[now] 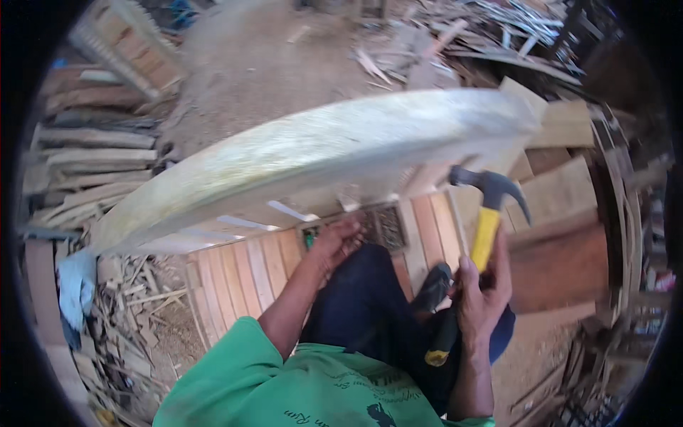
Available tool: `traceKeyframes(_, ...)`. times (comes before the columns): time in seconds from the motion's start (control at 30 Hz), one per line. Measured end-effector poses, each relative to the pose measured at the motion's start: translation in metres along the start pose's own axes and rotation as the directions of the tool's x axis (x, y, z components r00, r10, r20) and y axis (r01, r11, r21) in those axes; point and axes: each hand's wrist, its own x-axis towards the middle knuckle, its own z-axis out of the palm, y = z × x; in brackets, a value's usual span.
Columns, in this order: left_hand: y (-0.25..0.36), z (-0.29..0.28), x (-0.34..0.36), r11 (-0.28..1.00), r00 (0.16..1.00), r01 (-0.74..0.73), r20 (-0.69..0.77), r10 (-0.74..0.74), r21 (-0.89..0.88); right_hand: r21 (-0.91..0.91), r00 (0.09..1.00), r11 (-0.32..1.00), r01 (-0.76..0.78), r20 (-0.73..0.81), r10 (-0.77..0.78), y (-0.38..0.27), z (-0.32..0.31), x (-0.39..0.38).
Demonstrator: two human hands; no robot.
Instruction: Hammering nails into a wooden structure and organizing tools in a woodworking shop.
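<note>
My right hand (484, 299) is closed on a claw hammer (485, 228) with a yellow and black handle, its head raised to the right, near a long, pale, curved wooden piece (320, 139). This piece stands across the slatted wooden surface (242, 274) in front of me. My left hand (340, 240) has its fingers curled at a divided box (388, 229) of small items, probably metal fasteners, just beyond my knee; what is in the fingers is too small to make out. My dark-trousered leg (356, 299) rests between my arms.
Stacked offcuts (96, 156) line the left side, with a light blue sack (78, 285) and scrap wood (149, 313) below. A scrap heap (498, 50) lies at the back right. Pale boards (555, 185) and a reddish board (548, 263) are at my right.
</note>
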Motion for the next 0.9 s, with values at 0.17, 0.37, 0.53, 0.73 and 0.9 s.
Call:
traceKeyframes(0.17,0.035,-0.028,-0.087,0.990,0.995,0.008,-0.098,-0.022,-0.143,0.088,0.972,0.985,0.151,0.168,-0.164,0.015,0.035,-0.006)
traceKeyframes(0.37,0.102,-0.086,-0.172,0.897,0.848,-0.339,-0.321,0.421,0.283,-0.148,0.749,0.790,0.595,0.458,-0.479,-0.041,0.098,-0.006)
traceKeyframes(0.53,0.190,-0.076,-0.233,0.445,0.428,-0.611,-0.200,0.881,0.655,-0.046,0.659,0.714,0.699,0.431,-0.617,-0.072,0.165,-0.015)
traceKeyframes(0.73,0.238,-0.133,-0.194,0.083,0.370,-0.554,0.156,0.916,0.828,-0.373,0.629,0.551,0.746,0.666,-0.401,-0.036,0.211,-0.003)
traceKeyframes(0.9,0.237,-0.132,-0.189,0.043,0.395,-0.565,0.224,0.891,0.824,-0.270,0.642,0.663,0.699,0.645,-0.414,-0.044,0.206,-0.012)
